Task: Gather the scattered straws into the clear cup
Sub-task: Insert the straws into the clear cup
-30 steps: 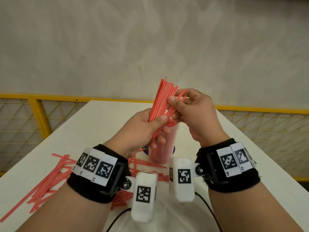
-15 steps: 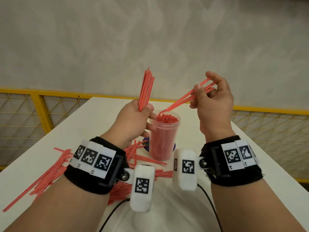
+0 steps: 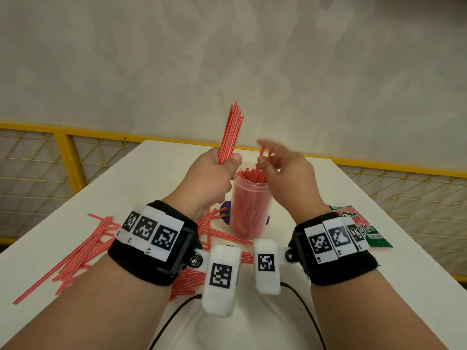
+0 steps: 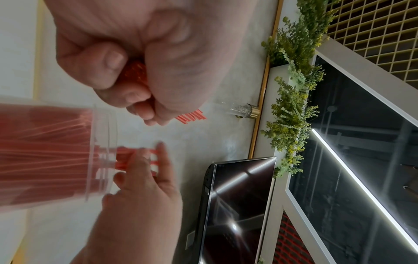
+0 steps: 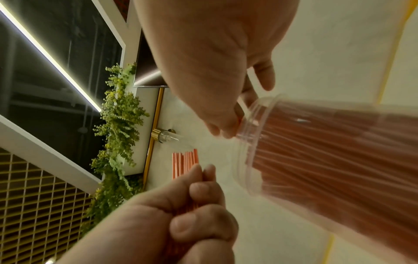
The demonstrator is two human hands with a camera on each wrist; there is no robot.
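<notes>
Head view: a few straws (image 3: pixel 262 157) are being pinched in the fingertips of the right hand (image 3: pixel 285 173), blurred, directly above the mouth of the clear cup (image 3: pixel 250 205).
Key relation: the pinched straws are being held nearly upright, lower ends at the cup's opening, so a straight drop is being lined up; the right hand is judged the nearer to the cup.
Left hand: a thick bundle (image 3: pixel 231 132) is being gripped in the closed fingers of the left hand (image 3: pixel 214 175), upright, just left of the cup.
Table: loose straws (image 3: pixel 83 251) are lying scattered on the table (image 3: pixel 379 274), left of the cup.
Change: half a second ago the right hand's straws were being held slanted and higher; they are now being brought upright and lower.
</notes>
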